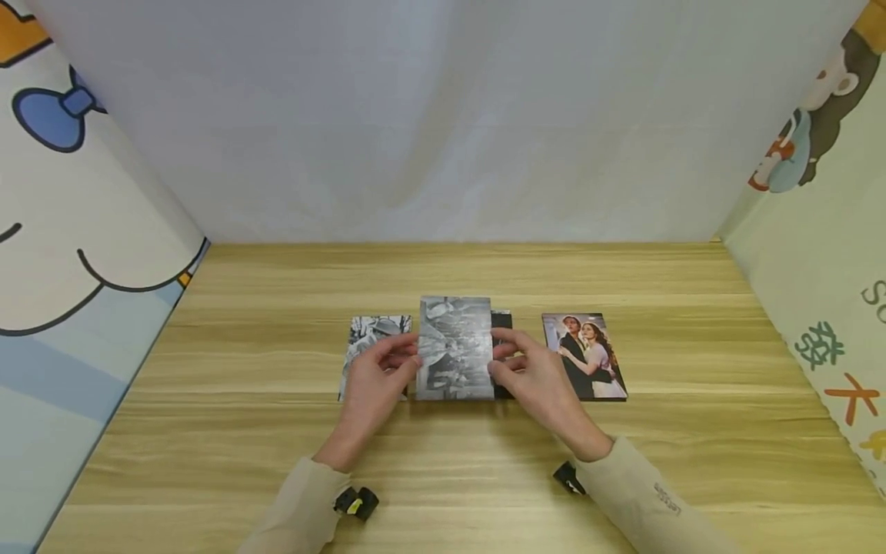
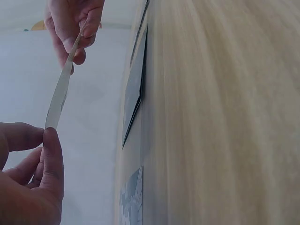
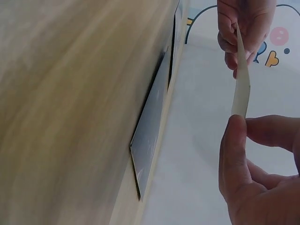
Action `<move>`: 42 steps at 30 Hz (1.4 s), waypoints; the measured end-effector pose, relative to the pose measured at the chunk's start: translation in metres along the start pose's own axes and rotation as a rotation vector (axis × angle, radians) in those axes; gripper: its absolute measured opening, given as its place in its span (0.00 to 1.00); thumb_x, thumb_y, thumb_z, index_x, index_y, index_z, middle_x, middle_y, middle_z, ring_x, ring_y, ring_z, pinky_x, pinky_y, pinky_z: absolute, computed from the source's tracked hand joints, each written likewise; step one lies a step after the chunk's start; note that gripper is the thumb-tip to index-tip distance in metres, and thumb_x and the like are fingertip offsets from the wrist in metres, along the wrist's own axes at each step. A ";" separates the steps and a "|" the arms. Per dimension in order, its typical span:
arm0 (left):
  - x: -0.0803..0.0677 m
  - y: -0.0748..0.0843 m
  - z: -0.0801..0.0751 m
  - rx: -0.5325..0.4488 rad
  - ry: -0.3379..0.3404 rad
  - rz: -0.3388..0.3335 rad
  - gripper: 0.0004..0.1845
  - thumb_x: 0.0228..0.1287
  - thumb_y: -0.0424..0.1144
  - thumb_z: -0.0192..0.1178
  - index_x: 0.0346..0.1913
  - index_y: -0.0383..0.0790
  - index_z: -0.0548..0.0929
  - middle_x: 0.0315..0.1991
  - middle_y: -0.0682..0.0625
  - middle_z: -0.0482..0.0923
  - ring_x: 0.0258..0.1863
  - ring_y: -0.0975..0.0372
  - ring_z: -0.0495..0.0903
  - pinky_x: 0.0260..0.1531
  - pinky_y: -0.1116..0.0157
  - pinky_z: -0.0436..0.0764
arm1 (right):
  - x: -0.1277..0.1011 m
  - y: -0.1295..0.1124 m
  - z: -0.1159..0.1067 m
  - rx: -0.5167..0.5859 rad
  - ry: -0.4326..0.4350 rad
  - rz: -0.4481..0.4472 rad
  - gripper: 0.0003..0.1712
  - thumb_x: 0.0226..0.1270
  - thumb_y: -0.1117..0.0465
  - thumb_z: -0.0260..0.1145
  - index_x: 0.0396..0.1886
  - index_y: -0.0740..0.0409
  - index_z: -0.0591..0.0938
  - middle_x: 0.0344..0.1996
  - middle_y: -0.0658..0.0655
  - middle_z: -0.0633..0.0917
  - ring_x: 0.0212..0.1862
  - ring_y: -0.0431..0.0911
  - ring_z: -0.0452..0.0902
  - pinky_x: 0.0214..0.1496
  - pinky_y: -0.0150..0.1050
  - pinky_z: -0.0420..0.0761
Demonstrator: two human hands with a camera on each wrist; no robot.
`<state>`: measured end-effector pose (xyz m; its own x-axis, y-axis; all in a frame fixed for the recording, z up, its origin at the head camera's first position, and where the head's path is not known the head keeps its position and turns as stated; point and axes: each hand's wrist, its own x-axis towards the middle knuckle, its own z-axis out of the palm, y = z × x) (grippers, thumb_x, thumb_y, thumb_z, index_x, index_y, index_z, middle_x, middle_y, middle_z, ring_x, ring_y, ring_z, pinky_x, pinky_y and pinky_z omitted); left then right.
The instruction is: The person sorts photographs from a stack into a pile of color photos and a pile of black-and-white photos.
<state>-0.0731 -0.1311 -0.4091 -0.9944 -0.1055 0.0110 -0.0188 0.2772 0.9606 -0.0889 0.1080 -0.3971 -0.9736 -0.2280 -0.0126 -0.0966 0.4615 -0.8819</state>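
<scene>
A black-and-white photo card (image 1: 454, 350), its picture turned sideways, is held above the table between both hands. My left hand (image 1: 368, 388) pinches its left edge with thumb and fingers; my right hand (image 1: 538, 385) pinches the right edge. Both wrist views show the card (image 2: 58, 101) nearly edge-on, slightly bowed and apart from the tabletop. Behind it, a dark picture (image 1: 503, 317) is mostly hidden. A black-and-white picture (image 1: 374, 327) lies partly under the left hand. To the right hand's right lies a colour picture (image 1: 588, 354) of a couple embracing.
The pictures lie in a row on a wood-grain table (image 1: 450, 477). A pale wall panel (image 1: 450, 138) stands along the back edge. Cartoon-printed panels rise at the left (image 1: 104, 215) and right (image 1: 817, 254). Black straps (image 1: 356, 504) are at the wrists.
</scene>
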 end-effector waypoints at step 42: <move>0.000 -0.006 -0.056 0.019 0.065 -0.063 0.18 0.67 0.26 0.64 0.59 0.31 0.85 0.50 0.36 0.85 0.38 0.71 0.82 0.40 0.76 0.82 | 0.017 -0.030 0.046 0.100 -0.077 -0.058 0.36 0.68 0.67 0.68 0.75 0.58 0.72 0.44 0.53 0.85 0.39 0.43 0.86 0.35 0.39 0.85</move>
<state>-0.0669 -0.1857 -0.3993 -0.9823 -0.1848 -0.0311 -0.0841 0.2860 0.9545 -0.0934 0.0513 -0.3926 -0.9480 -0.3183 0.0069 -0.1272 0.3588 -0.9247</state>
